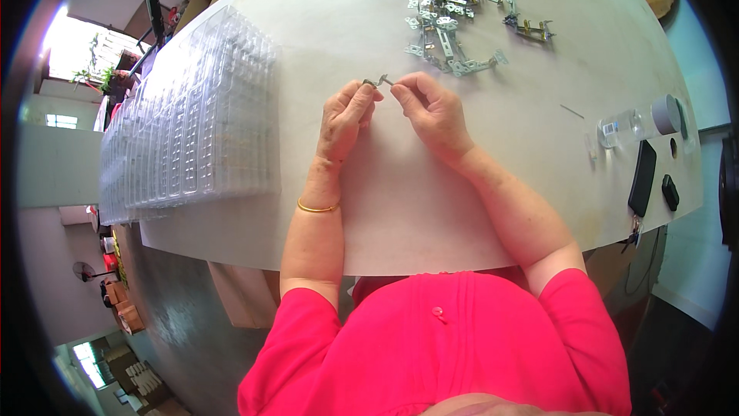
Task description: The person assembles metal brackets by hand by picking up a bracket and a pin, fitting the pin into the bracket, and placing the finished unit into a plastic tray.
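Holding a small metal fitting (383,79) over the table (323,31), roughly midway between near and far edges. Gripping one end in the left hand (348,118), curled with thumb on top; pinching the other between thumb and forefinger of the right hand (433,112). Reaching across the near edge with both arms (312,243) angled inward. Stacked along the left edge: clear plastic trays (196,112) with moulded compartments. Standing or lying near the right edge, impossible to tell which: a clear bottle (622,128) with grey cap, contents unclear. Clustered toward the far edge: metal brackets (446,35).

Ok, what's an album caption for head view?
Two bare hands pinch small grey metal hardware over a smooth, pale table.
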A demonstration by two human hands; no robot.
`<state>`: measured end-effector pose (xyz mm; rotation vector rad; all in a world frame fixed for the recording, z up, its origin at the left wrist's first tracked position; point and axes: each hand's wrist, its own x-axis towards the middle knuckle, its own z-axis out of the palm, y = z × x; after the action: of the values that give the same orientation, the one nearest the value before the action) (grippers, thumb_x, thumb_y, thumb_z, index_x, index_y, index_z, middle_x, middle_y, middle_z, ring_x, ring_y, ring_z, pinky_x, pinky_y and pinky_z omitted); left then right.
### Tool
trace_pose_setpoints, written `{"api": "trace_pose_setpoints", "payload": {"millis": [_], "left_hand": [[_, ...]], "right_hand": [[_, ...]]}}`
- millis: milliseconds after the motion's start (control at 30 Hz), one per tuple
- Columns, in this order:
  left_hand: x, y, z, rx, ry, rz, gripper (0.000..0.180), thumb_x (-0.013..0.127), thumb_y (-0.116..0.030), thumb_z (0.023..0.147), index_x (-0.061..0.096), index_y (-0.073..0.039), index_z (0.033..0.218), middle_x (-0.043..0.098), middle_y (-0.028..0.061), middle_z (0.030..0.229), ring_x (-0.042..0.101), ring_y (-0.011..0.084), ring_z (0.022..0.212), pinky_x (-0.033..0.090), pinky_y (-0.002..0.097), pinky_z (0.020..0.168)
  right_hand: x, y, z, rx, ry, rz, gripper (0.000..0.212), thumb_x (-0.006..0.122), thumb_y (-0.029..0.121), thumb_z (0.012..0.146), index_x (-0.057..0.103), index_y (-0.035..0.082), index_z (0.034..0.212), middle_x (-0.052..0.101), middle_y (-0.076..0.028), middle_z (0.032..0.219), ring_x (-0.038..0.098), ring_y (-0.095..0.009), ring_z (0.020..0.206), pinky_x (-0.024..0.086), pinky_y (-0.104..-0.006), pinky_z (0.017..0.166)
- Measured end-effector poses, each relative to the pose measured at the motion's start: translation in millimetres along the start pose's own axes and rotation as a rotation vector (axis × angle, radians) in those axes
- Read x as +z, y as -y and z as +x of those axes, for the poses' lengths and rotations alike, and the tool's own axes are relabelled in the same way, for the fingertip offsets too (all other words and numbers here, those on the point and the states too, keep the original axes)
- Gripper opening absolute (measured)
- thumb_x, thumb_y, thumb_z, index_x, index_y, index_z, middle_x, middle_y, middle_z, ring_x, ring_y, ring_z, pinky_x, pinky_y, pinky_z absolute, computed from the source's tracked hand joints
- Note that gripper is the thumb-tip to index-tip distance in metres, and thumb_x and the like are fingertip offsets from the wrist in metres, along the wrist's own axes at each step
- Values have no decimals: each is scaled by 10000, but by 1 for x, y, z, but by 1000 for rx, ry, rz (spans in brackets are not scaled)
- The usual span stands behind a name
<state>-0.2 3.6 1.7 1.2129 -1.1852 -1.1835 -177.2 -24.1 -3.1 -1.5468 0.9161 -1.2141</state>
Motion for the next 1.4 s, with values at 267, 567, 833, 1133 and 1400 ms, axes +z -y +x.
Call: {"api": "trace_pose_setpoints", "payload": {"millis": [267,567,833,1133,1400], "left_hand": [[-2,2,0,22,2,51,301,498,-241,1050,676,-32,927,469,-55,626,370,44,568,311,215,526],[4,-2,-3,52,-11,216,268,580,-262,1009,662,-34,893,476,-70,669,397,46,620,326,216,553],[5,8,0,276,4,482,184,602,-178,1001,655,-19,923,436,-70,676,367,52,627,326,234,548],[15,3,-6,239,38,387,217,602,-191,982,608,-14,856,457,36,637,409,106,586,371,294,553],[-1,2,0,8,19,-165,313,480,-248,1052,659,-31,914,493,-24,621,395,65,551,324,232,533]], "right_hand": [[-1,-1,1,-15,-4,5,107,672,151,949,657,45,945,552,31,646,448,-43,586,399,-247,529],[0,1,0,18,-29,31,113,657,139,956,632,37,998,582,10,668,491,-58,593,432,-247,550],[3,-1,1,-54,-1,-28,88,669,129,939,644,55,979,583,-18,760,516,-89,634,457,-266,588],[2,0,7,-209,-211,15,69,701,125,924,665,72,950,544,5,849,481,-79,687,440,-243,626],[0,-2,5,165,-49,156,128,654,185,973,670,58,967,522,56,627,446,-31,591,377,-223,526]]}}
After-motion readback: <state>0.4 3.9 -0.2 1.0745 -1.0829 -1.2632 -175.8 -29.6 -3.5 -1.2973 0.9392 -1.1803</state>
